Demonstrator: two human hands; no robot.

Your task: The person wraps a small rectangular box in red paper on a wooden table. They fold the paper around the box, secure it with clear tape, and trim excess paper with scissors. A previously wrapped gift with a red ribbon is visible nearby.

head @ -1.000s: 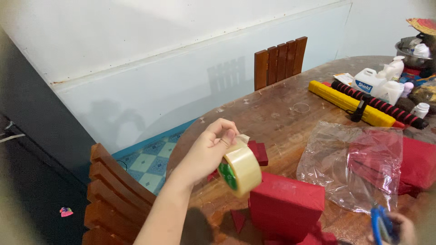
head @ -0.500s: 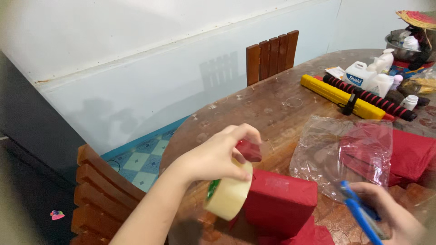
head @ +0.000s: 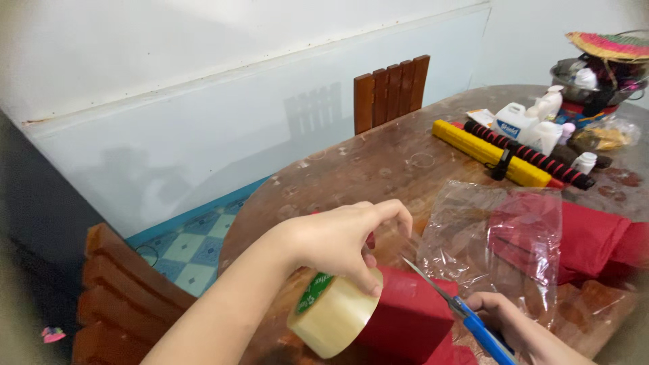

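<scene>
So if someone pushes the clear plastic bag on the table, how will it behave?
The clear plastic bag looks thin and crinkled, so it would probably crumple instead of sliding stiffly. It seems very light and floppy, draped partly over red paper, and may drag it slightly.

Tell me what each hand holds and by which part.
Left hand: clear packing-tape roll, gripped around its rim. Right hand: blue-handled scissors, by the handles.
</scene>
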